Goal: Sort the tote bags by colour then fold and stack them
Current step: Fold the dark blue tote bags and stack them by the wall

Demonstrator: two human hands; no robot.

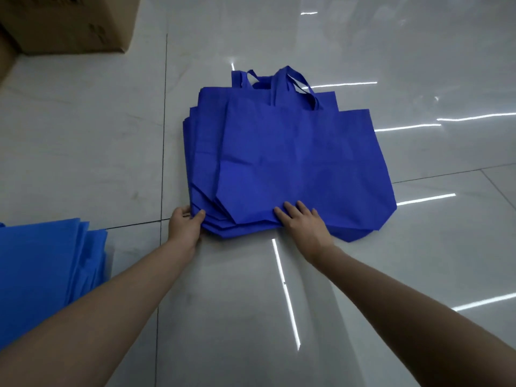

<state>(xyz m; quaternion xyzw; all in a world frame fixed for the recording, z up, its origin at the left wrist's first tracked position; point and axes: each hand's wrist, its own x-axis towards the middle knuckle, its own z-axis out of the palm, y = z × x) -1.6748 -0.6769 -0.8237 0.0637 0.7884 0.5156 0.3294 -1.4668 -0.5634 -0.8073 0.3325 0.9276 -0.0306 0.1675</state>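
A stack of dark royal-blue non-woven fabric tote bags (290,163) lay flat on the glossy pale grey tiled floor (83,135), at the centre of the view, the layers fanned slightly so that several edges showed along the 9 o'clock side. Their loop handles (290,85) pointed toward 12 o'clock. The left hand (185,223) gripped the stack's corner at about 7 o'clock, thumb on top and fingers curled under the layered edges, pinched closed on the bags. The right hand (303,222) rested palm down on the top bag's near edge at about 6 o'clock, fingers spread and flat, pressing rather than gripping. A second pile of lighter, brighter blue fabric bags (42,261) sat well apart at 8 o'clock of the view, partly cut off by the frame. A brown cardboard box (69,20) stood at 11 o'clock, near the top corner.
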